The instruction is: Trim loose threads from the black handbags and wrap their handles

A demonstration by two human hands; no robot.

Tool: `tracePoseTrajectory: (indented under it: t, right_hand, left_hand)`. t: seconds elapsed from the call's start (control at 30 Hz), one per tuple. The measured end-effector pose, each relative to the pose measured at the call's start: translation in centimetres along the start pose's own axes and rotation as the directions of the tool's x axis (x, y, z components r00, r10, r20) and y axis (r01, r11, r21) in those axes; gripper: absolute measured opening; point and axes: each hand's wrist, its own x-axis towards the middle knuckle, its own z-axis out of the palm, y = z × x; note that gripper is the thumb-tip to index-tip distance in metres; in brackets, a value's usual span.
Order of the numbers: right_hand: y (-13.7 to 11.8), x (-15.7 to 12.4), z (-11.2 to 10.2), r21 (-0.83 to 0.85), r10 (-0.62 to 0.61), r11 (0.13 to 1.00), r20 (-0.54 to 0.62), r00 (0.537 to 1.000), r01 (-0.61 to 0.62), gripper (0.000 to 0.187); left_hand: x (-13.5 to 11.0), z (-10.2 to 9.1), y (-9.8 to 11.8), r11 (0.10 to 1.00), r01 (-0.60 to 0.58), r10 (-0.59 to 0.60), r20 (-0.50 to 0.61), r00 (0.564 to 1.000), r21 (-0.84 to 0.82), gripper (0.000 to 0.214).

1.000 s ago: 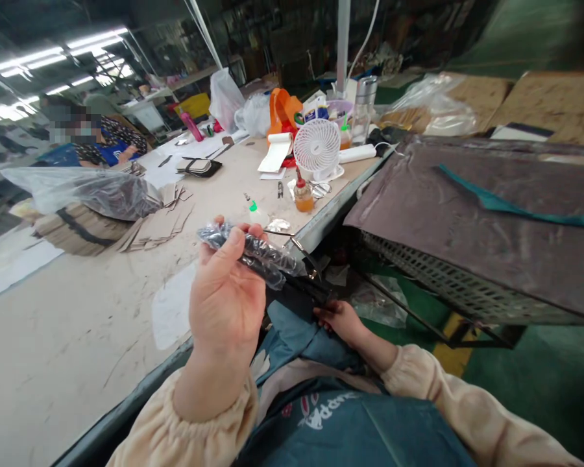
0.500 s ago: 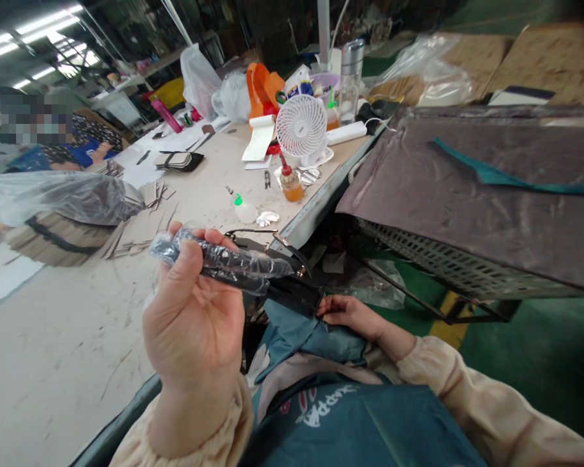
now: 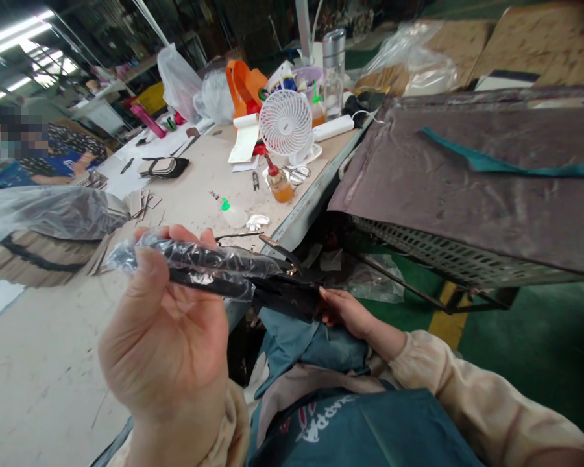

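Observation:
My left hand (image 3: 168, 331) is raised in front of me, fingers and thumb closed on a black strap wrapped in clear plastic (image 3: 199, 263). The wrapped strap runs right to a flat black piece with metal clasps (image 3: 287, 295). My right hand (image 3: 348, 312) is lower, by my lap, and its fingers grip the right end of that black piece. Both sleeves are beige, and a teal apron covers my lap.
A beige worktable (image 3: 43, 363) stretches left, with stacked cardboard pieces under a plastic bag (image 3: 53, 211), a white desk fan (image 3: 285, 123), glue bottles (image 3: 277, 185) and an orange bag. A person sits at the far left. At right a dark fabric sheet (image 3: 467, 188) lies over a metal rack.
My left hand has come closer and leftward with the wrapped strap. My right hand has risen a little and closed on the black piece's end.

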Motion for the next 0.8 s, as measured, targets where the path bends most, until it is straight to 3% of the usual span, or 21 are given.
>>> tracePoseTrajectory:
  t: [0.13,0.27,0.53,0.7,0.8]
  right_hand:
    - [-0.5,0.4,0.9,-0.091,-0.082,0.993,-0.041,0.996,0.078,0.039]
    - [-0.4,0.6,1.2,-0.090,-0.138,0.986,0.041,0.990,0.141,0.033]
    - [-1.2,0.2,0.9,-0.076,-0.095,0.990,0.241,0.966,0.116,0.033]
    - [-1.3,0.6,0.8,-0.132,-0.090,0.984,0.232,0.968,0.123,0.034]
    - [-1.0,0.8,0.7,-0.111,-0.102,0.985,0.220,0.970,0.129,0.034]
  left_hand:
    - [0.1,0.3,-0.1,0.998,-0.036,0.033,0.057,0.998,0.049,0.019]
    - [0.0,0.5,-0.4,0.988,-0.080,0.060,0.155,0.986,0.128,0.026]
    - [1.6,0.8,-1.3,0.951,-0.142,0.070,0.257,0.964,0.274,0.033]
    - [2.4,1.2,-2.6,0.950,-0.168,0.068,0.350,0.934,0.263,0.040]
    - [2.4,2.0,-3.1,0.949,-0.166,0.076,0.315,0.946,0.268,0.037]
